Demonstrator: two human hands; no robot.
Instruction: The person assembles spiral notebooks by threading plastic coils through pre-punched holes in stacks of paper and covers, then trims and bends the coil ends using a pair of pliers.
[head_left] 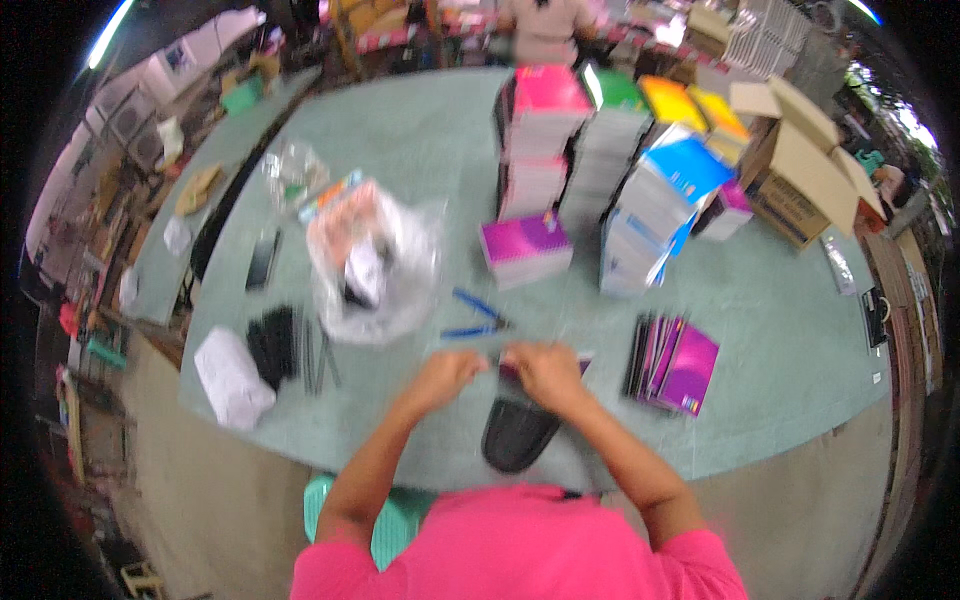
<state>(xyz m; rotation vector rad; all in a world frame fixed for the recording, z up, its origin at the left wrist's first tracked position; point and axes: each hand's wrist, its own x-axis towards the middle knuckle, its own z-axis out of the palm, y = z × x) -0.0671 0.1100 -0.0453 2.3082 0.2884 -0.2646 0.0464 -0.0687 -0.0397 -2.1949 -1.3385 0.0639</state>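
Observation:
At the table's near edge my right hand (543,374) is curled over a small purple booklet (586,364), gripping it and covering most of it. Just to its left is my left hand (447,379), its fingers bent together; anything between the fingertips is too small to make out. A black object with a rounded end (515,440) lies below my right hand. Blue-handled pliers (480,316) rest, handles spread, just beyond my hands. To the right is a fanned pile of purple booklets (688,368) with dark edges.
Tall stacks of pink (545,110), green (610,140) and blue (665,200) booklets stand at the far right, near an open cardboard box (800,175). A shorter purple stack (527,248) is in front. Leftward lie a clear plastic bag (395,290), black strips (277,345) and a phone (262,260).

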